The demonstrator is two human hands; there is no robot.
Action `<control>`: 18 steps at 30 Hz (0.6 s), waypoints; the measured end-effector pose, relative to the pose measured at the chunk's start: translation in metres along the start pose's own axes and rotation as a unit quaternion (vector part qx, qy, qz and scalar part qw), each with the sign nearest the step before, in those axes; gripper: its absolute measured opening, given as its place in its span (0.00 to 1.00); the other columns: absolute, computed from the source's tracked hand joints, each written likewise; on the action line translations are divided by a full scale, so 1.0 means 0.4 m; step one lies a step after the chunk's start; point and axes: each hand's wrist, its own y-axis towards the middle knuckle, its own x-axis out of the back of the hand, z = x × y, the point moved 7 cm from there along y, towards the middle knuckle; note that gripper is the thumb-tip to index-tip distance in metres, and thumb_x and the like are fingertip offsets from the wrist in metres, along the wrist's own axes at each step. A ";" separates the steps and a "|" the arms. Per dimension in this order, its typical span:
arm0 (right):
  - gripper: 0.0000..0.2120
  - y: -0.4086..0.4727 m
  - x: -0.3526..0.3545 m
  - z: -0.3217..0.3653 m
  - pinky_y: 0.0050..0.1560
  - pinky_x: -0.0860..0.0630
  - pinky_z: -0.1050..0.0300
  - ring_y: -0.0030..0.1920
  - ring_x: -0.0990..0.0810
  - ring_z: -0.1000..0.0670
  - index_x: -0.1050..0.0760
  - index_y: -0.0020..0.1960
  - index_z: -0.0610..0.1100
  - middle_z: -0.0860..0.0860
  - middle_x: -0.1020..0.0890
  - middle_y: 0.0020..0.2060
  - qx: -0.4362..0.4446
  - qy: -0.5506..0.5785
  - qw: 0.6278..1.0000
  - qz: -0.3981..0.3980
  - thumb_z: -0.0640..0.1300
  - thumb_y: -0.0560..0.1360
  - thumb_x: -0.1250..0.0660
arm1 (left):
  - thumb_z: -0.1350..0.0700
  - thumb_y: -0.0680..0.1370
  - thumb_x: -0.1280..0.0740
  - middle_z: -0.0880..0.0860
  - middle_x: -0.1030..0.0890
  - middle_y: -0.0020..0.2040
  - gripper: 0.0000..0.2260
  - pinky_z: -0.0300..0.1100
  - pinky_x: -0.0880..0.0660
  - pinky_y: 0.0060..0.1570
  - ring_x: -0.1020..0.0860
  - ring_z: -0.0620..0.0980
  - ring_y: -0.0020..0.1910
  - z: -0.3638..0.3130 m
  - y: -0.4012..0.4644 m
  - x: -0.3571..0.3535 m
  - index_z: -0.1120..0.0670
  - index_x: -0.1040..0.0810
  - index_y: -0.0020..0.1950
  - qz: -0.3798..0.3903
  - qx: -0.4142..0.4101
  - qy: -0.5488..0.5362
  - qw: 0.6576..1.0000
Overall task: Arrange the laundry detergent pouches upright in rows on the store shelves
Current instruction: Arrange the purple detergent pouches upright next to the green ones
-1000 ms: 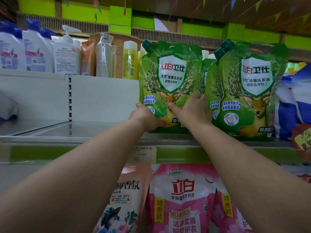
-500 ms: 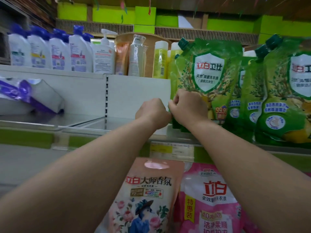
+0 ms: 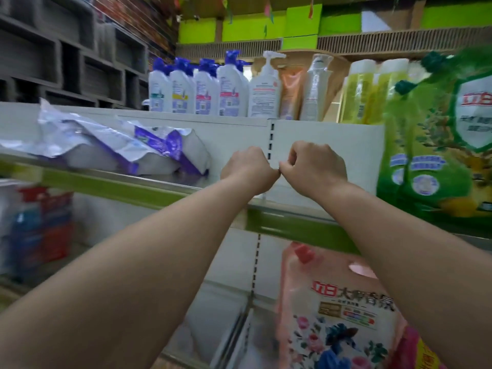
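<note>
A green detergent pouch [image 3: 436, 145] with a white shield label and dark green cap stands upright at the right end of the middle shelf [image 3: 292, 225]. My left hand [image 3: 249, 170] and my right hand [image 3: 314, 166] hover side by side over the bare stretch of shelf to the pouch's left. Both have curled fingers with nothing in them, and their knuckles nearly touch. White-and-purple pouches [image 3: 127, 147] lie flat on the same shelf at the left. A pink floral pouch [image 3: 340, 315] stands on the shelf below.
White bottles with blue caps [image 3: 197, 89], a pump bottle [image 3: 266, 89] and yellow bottles [image 3: 370, 94] line the top shelf. Red and blue packs [image 3: 40, 227] sit blurred at the lower left. Dark shelving [image 3: 66, 54] fills the far left.
The view has swung left, pushing the green pouches to the right edge. Both hands have let go of the green pouch and moved left, curled, over the bare shelf.
</note>
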 end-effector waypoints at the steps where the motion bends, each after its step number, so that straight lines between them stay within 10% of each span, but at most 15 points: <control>1: 0.07 0.005 -0.013 0.027 0.38 0.36 0.57 0.39 0.29 0.45 0.27 0.42 0.46 0.48 0.23 0.38 0.006 0.003 1.000 0.002 0.50 0.74 0.37 | 0.46 0.76 0.35 0.56 0.19 0.47 0.14 0.43 0.27 0.36 0.21 0.55 0.47 0.029 0.005 0.016 0.56 0.20 0.50 -0.004 0.007 -0.003 1.000; 9: 0.08 0.044 -0.094 0.189 0.39 0.35 0.56 0.41 0.28 0.46 0.27 0.45 0.46 0.47 0.22 0.42 0.029 0.016 0.999 0.029 0.50 0.74 0.38 | 0.49 0.74 0.33 0.53 0.19 0.48 0.11 0.44 0.24 0.47 0.22 0.53 0.49 0.215 0.050 0.121 0.54 0.20 0.50 -0.046 0.046 -0.017 0.998; 18: 0.07 0.084 -0.139 0.302 0.41 0.33 0.55 0.43 0.27 0.43 0.31 0.44 0.47 0.46 0.21 0.45 0.020 0.005 0.999 0.047 0.51 0.74 0.38 | 0.51 0.73 0.33 0.52 0.19 0.47 0.08 0.40 0.33 0.34 0.24 0.51 0.46 0.336 0.101 0.171 0.54 0.20 0.47 -0.052 0.046 -0.022 0.997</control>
